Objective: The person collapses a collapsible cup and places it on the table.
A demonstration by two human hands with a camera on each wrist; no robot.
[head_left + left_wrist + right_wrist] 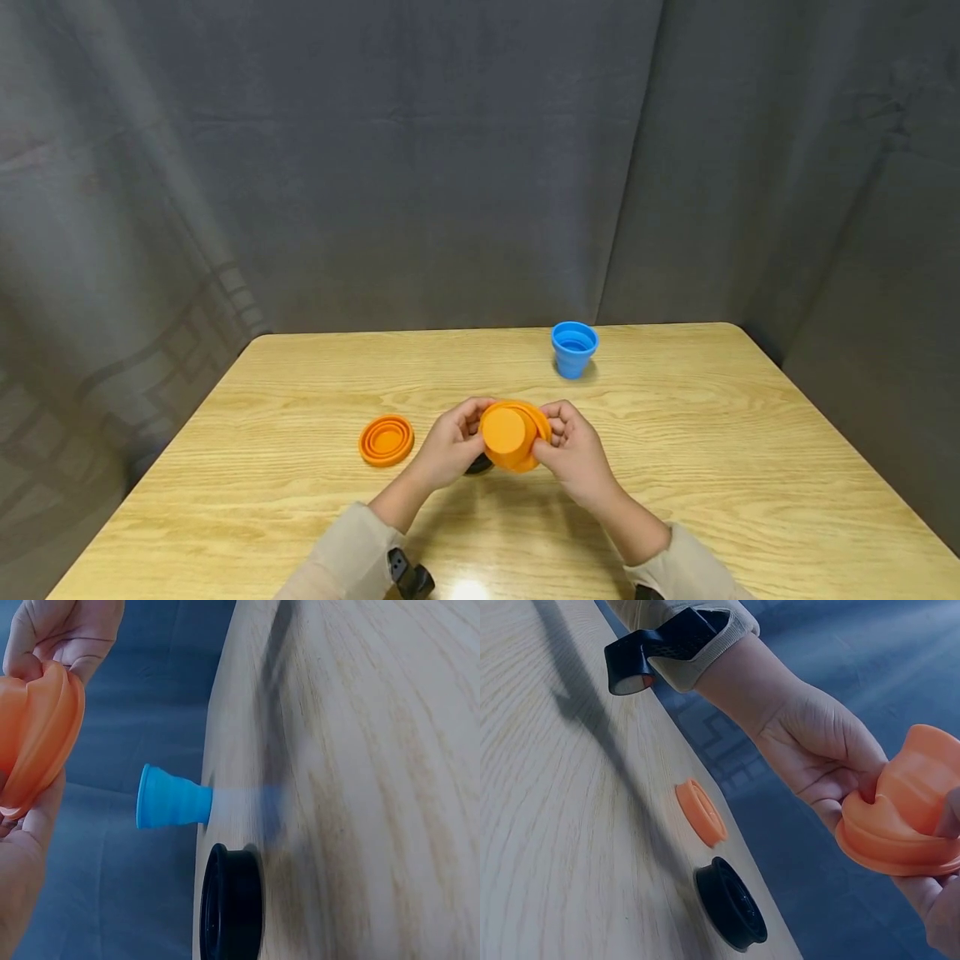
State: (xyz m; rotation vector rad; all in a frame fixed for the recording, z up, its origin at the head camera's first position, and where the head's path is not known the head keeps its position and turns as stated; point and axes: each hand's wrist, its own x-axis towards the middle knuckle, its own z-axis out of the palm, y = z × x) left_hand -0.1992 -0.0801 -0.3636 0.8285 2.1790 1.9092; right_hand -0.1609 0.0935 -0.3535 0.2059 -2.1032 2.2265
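Observation:
An orange collapsible cup (504, 432) is held in the air between both hands, its round base turned toward the head camera. My left hand (448, 446) pinches the rim on one side, thumb near the base. From the other side my right hand (576, 454) grips the rim and wall, thumb pressing the side. In the right wrist view the cup's wall (922, 769) looks partly unfolded and dented by the left hand's fingers. Below the hands a black round folded cup (241, 904) lies on the table, mostly hidden in the head view.
Left of the hands a second orange cup (386, 440) lies folded flat on the wooden table (712, 433). Toward the back edge a blue cup (573, 350) stands upright and unfolded. A grey curtain (420, 167) hangs behind the table.

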